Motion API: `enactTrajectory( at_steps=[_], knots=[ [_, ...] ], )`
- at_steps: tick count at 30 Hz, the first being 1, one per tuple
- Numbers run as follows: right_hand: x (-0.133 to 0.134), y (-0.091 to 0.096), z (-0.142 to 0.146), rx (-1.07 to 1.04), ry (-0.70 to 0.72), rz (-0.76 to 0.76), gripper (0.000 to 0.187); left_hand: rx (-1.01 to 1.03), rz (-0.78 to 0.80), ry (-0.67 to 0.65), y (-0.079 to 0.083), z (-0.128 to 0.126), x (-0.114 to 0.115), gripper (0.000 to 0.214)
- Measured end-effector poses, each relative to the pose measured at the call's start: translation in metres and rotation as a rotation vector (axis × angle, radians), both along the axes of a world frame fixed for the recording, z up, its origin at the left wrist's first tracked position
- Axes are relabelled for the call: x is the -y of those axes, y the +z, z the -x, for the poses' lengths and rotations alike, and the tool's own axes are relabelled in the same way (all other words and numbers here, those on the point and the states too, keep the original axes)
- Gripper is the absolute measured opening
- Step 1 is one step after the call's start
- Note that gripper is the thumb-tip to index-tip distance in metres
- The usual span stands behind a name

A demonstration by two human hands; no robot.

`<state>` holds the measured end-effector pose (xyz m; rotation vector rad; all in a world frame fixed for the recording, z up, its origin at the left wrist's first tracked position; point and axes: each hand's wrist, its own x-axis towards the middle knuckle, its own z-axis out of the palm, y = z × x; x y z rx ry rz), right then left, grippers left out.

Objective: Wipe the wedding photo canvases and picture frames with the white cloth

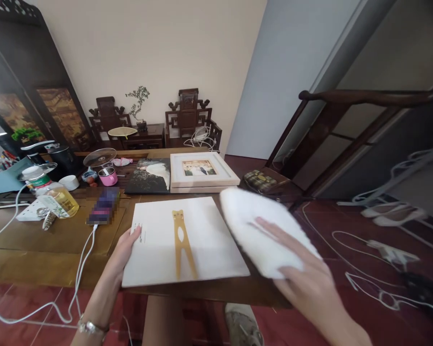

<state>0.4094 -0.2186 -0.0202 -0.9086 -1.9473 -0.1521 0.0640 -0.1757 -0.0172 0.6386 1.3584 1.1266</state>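
Two-handed, seemingly wiping down white board [202, 250] lying flat on surface [50, 240], at its near edge. Steadying board's left edge w/ left hand [126, 250], fingers [135, 234] close together and pressing down on that edge. Laying right hand [303, 278] on white cloth [245, 216] at board's right edge, overlapping it. Fingers [270, 227] stretching out flat on top of cloth; can't tell if pinching from below. Noting gold cat-shaped mark [182, 240] mid-board, framed photo [202, 170] & dark print [149, 175] just behind board, phone [104, 206] left of board. Judging next move: calling for firm left-hand hold on board and light cloth pressure across gold mark.
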Motion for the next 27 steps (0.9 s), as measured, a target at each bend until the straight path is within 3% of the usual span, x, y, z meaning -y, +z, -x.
enactTrajectory(
  at_steps=[3,11,19,23,27],
  knots=[
    [-0.005,0.003,0.019,0.261,0.084,-0.045,0.031,0.0,-0.006,-0.025,-0.005,0.002,-0.004,0.03],
    [-0.023,-0.028,0.04,0.347,0.145,0.042,0.038,-0.118,-0.052,-0.152,-0.015,-0.001,-0.009,0.048],
    [-0.025,-0.035,0.043,0.362,0.131,0.055,0.033,-0.874,-0.322,-0.158,-0.012,0.0,-0.015,0.068],
    [-0.028,-0.04,0.043,0.324,0.158,0.045,0.034,-1.064,-0.423,-0.109,-0.026,-0.006,-0.012,0.049],
    [-0.028,-0.042,0.043,0.332,0.156,0.065,0.039,-1.188,-0.559,-0.197,-0.041,-0.009,-0.006,0.036]
  ],
)
